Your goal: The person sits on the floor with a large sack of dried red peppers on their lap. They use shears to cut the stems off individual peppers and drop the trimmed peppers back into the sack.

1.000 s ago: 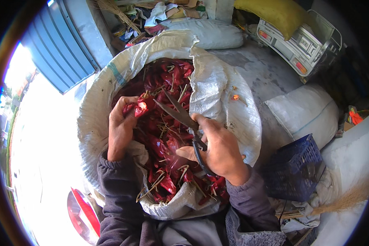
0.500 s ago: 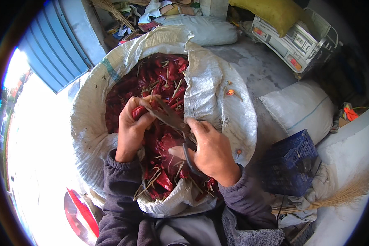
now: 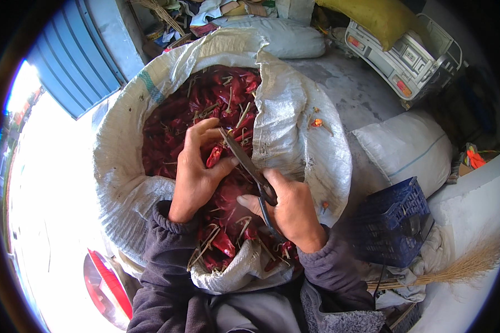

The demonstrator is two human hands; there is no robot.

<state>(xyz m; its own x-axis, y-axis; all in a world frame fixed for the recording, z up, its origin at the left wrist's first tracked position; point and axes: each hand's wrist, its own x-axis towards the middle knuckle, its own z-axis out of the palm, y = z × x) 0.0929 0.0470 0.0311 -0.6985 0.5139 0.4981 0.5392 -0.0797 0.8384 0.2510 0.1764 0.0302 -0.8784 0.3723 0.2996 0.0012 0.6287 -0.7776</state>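
A large white woven sack point(image 3: 297, 105) full of red chili peppers point(image 3: 169, 130) with pale stems stands before me. Over the peppers, my left hand point(image 3: 197, 177) has its fingers curled round one red chili pepper point(image 3: 214, 157). The fingers partly hide that pepper. In my right hand point(image 3: 294, 208) is a pair of dark scissors point(image 3: 244, 158). Their blades look nearly together and point up and left, with the tips beside my left fingertips and the pepper. My right thumb and fingers are around the handles.
To the right are a blue plastic crate point(image 3: 391, 222), a straw broom point(image 3: 455, 269) and a full white sack point(image 3: 405, 144). A cart point(image 3: 400, 55) with a yellow sack on it stands at far right. Another sack point(image 3: 283, 36) lies behind. A red-rimmed round object point(image 3: 108, 283) is at lower left.
The scissors' blades have come together from spread apart. My left hand has moved slightly right, its fingers looser and higher, and the pepper in it is turned more upright.
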